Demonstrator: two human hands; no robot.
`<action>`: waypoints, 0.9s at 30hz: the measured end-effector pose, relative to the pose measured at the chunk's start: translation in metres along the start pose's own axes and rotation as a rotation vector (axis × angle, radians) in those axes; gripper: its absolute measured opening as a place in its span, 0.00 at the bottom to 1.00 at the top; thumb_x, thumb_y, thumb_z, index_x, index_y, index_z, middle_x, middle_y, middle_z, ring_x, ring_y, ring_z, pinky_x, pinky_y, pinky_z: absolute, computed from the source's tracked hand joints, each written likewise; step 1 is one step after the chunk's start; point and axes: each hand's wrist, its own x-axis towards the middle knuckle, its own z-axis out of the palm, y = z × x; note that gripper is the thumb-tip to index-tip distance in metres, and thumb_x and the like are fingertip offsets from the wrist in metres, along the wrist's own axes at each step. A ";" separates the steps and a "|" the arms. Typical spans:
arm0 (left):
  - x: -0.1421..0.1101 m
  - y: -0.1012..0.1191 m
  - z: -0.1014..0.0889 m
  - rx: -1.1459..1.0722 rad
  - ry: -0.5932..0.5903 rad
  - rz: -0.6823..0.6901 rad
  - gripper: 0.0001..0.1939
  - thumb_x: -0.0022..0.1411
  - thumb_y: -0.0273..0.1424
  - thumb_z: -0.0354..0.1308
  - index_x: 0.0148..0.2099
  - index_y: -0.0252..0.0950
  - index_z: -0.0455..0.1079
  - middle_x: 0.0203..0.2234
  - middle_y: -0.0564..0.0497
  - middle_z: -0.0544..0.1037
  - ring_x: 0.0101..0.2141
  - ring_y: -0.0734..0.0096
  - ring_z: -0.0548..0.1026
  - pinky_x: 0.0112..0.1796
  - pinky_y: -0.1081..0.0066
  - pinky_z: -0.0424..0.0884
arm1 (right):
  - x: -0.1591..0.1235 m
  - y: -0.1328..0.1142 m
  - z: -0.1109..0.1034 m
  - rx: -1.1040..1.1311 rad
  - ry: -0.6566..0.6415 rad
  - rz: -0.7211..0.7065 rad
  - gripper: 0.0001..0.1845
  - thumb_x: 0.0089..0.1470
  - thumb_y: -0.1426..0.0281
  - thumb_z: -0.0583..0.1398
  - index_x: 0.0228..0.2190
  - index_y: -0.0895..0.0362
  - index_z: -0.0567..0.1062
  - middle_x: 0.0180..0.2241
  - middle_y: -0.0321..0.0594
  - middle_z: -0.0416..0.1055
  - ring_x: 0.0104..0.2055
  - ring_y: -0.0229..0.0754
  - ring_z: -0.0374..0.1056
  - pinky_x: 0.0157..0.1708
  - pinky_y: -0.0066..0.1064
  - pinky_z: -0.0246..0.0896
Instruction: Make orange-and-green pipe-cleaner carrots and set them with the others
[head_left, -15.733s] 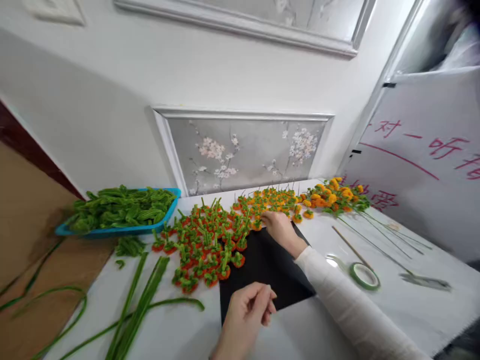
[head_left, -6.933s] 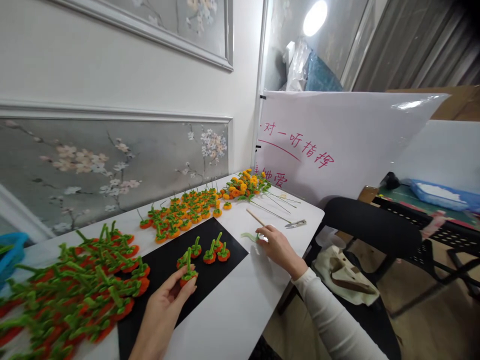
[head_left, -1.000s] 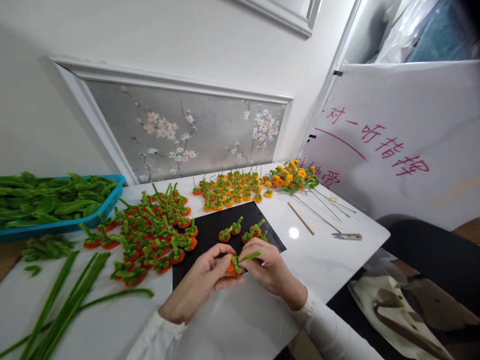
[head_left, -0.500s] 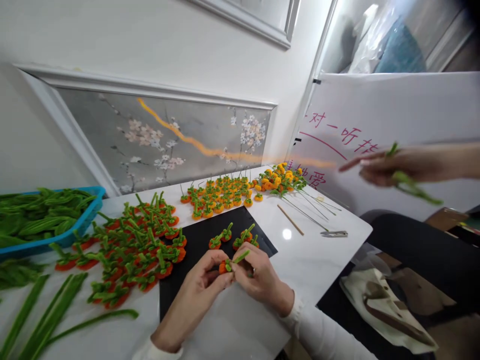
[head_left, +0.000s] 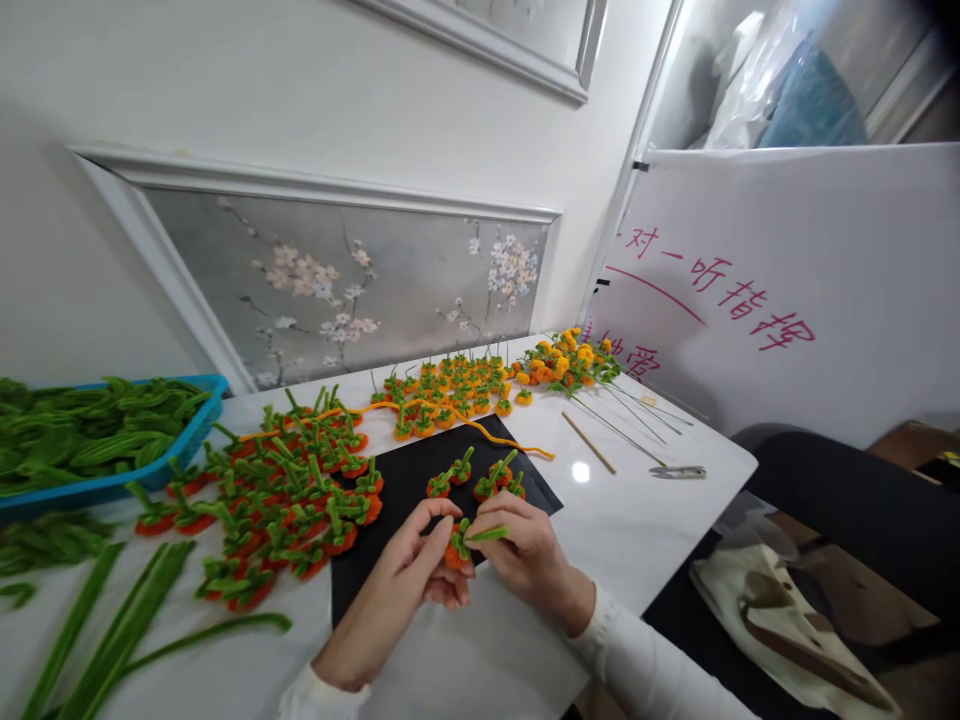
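Orange strand (head_left: 517,446) now across white table (head_left: 645,510), below panelled wall (head_left: 420,120).

White wall (head_left: 300,90), raised molding; gray floral panel (head_left: 360,280) low on it, part of another frame (head_left: 517,50) above. White glossy counter (head_left: 637,530) against wall, light spot reflected on top. Right: white sheet (head_left: 847,230) with red handwriting, clear and blue plastic (head_left: 814,95) behind. Black chair (head_left: 840,500) beside counter, pale bag (head_left: 780,620) near it.
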 end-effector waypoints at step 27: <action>0.002 -0.008 0.003 0.286 0.100 0.287 0.12 0.54 0.30 0.61 0.42 0.39 0.66 0.45 0.49 0.71 0.40 0.67 0.73 0.41 0.71 0.71 | -0.002 0.004 0.001 -0.017 -0.078 0.095 0.07 0.57 0.76 0.53 0.29 0.57 0.70 0.28 0.41 0.67 0.32 0.39 0.65 0.32 0.30 0.63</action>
